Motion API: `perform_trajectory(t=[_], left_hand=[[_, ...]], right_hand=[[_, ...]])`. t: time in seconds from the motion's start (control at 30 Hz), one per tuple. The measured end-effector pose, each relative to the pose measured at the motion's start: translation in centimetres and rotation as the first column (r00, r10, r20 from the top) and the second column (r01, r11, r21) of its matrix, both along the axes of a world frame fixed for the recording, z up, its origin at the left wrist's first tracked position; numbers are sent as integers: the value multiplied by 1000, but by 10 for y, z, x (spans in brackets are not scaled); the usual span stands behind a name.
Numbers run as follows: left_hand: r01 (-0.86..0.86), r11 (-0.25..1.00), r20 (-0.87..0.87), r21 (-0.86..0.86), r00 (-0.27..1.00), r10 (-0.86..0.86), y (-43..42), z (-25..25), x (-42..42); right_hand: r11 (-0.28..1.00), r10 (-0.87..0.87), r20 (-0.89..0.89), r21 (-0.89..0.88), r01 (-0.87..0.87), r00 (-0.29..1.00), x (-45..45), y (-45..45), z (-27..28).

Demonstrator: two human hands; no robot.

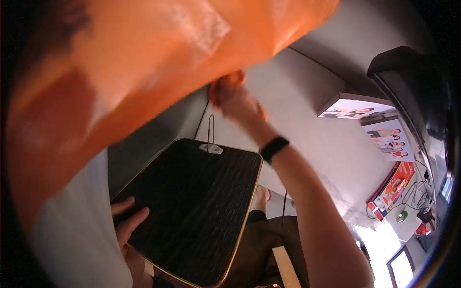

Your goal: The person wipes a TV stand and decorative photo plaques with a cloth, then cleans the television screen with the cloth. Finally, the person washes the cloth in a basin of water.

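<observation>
A large sheet of orange plastic, seemingly a bag (pixel 158 62), fills the top and left of the view, close to the camera. My right hand (pixel 235 101), with a black band at the wrist, is raised to its lower edge. Its fingers look curled on the plastic, though blur and the orange film partly hide them. Below lies a black wood-grain board (pixel 192 211) with gold edging and a wire hook (pixel 210 132) on a white mount. At its left edge my left hand (pixel 129 230) rests with fingers apart, partly covered by white material (pixel 81 230).
Grey-white walls (pixel 283 101) meet in a corner behind the board. To the right are two photo panels (pixel 355 106), a red printed box (pixel 394 189), tangled cables (pixel 418 201) and a green-and-white mouse-like item (pixel 401 217). A dark, glossy object (pixel 408 86) stands at far right.
</observation>
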State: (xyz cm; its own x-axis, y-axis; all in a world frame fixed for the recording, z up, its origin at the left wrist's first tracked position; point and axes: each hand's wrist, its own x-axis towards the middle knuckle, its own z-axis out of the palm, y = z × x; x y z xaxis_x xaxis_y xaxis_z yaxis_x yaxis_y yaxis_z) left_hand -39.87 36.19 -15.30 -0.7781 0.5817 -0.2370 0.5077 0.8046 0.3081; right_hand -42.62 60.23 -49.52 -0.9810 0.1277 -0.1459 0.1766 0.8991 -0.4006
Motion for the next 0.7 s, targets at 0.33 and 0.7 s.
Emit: perform_trajectory(t=[0.33, 0.7], left_hand=[[-310, 951, -7, -10, 951, 309, 3, 9, 32], [249, 962, 28, 112, 967, -253, 40, -89, 60]], right_hand=[[811, 171, -139, -542, -219, 975, 258, -134, 50], [-117, -95, 195, -976, 183, 976, 244, 25, 192]])
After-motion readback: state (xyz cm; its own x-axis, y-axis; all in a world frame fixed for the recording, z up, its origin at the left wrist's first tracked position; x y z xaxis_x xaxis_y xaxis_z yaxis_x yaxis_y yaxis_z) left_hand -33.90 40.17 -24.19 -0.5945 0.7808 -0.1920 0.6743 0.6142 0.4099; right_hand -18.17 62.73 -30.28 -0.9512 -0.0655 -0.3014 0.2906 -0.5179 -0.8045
